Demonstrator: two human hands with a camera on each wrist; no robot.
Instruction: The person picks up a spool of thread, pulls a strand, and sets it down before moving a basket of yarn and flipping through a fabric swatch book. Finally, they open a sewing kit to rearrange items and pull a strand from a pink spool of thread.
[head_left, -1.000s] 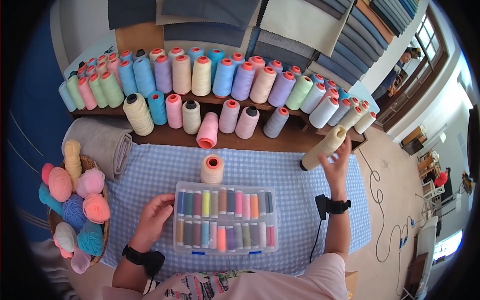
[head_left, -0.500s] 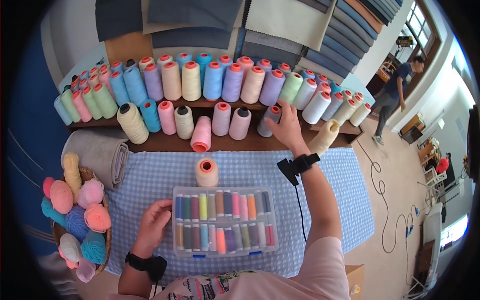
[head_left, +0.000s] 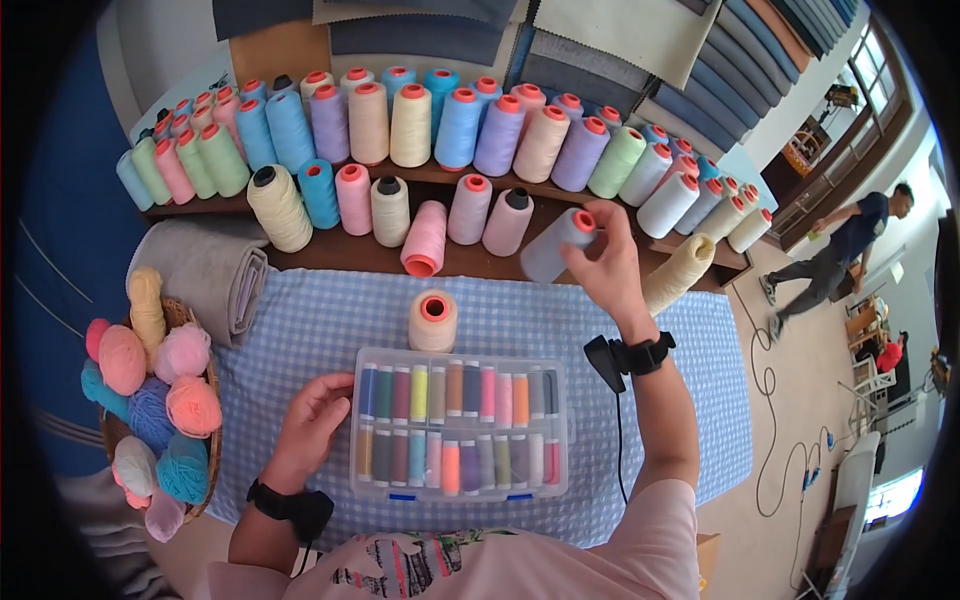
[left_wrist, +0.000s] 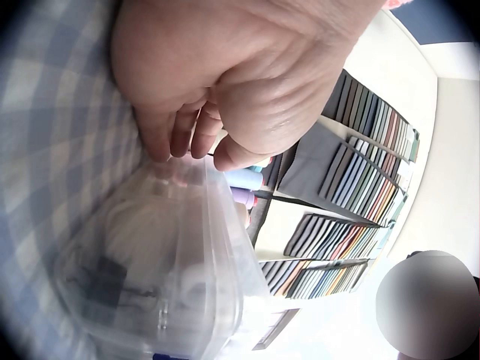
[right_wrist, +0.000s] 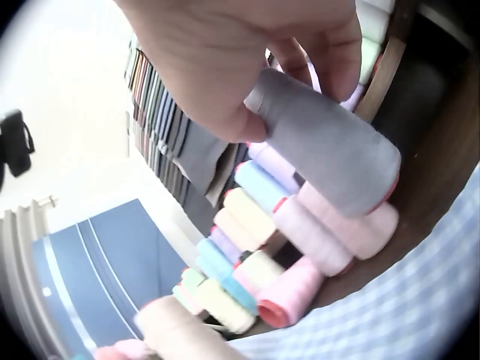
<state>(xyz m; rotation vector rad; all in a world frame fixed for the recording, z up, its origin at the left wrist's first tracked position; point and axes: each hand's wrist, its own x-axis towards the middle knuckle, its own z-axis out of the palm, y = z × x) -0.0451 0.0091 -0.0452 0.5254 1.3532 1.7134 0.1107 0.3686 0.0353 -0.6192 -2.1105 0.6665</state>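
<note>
My right hand [head_left: 612, 268] pinches a grey thread cone [head_left: 553, 250] near its red-tipped top. The cone leans at the front of the lower wooden shelf; in the right wrist view the thumb and fingers sit around the upper end of the grey cone [right_wrist: 330, 146]. My left hand [head_left: 316, 425] rests at the left side of a clear plastic box [head_left: 462, 497], its fingertips touching the box's end wall in the left wrist view [left_wrist: 176, 154]. Several small coloured spools fill two rows in the box. Behind it stands a peach thread cone [head_left: 433, 325].
A cream thread cone [head_left: 680, 272] leans beside my right wrist. Several cones line the wooden shelf [head_left: 330, 243] at the back. On the left are a basket of yarn balls [head_left: 150, 440] and folded grey fabric [head_left: 195, 280]. A person [head_left: 835, 250] walks at the far right.
My right hand let go of the cream cone at the right, reached left to the grey cone, and has now tilted it off its upright stand. The left hand stays at the box.
</note>
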